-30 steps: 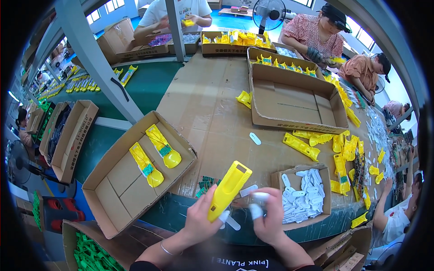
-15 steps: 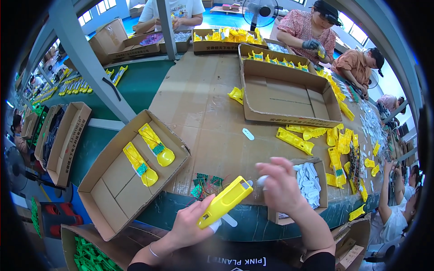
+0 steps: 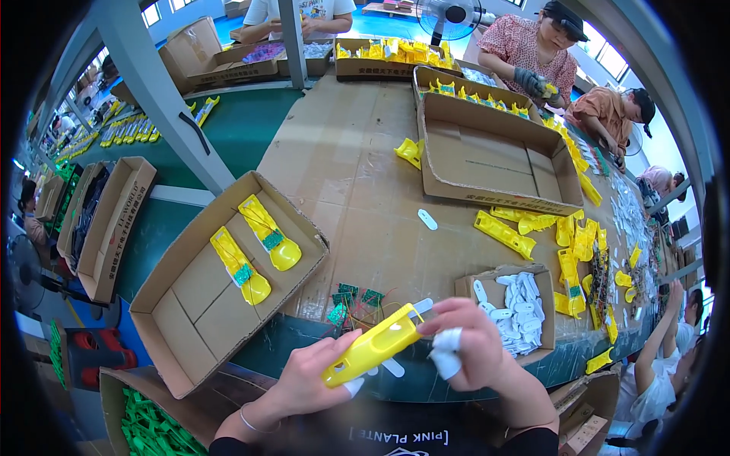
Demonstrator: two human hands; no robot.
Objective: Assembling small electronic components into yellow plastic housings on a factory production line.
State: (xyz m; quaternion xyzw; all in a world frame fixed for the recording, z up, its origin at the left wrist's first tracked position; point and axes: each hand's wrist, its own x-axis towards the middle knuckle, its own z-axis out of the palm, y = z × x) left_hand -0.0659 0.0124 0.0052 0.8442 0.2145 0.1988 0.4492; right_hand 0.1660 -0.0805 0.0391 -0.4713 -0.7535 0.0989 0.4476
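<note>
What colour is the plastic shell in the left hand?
The plastic shell is bright yellow, best seen in the head view.

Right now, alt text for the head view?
A person's left hand holds a yellow plastic case at a workbench, right hand at its far end. On the left, a cardboard tray holds two yellow cases with green circuit boards; on the right, a cardboard box holds white pieces.

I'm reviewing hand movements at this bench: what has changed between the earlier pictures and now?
The left hand keeps hold of the yellow casing, now tipped flatter toward the right. The right hand, earlier apart from the casing, has moved in to its far end, fingers at the tip. The two yellow pieces in the cardboard tray stayed put.
</note>
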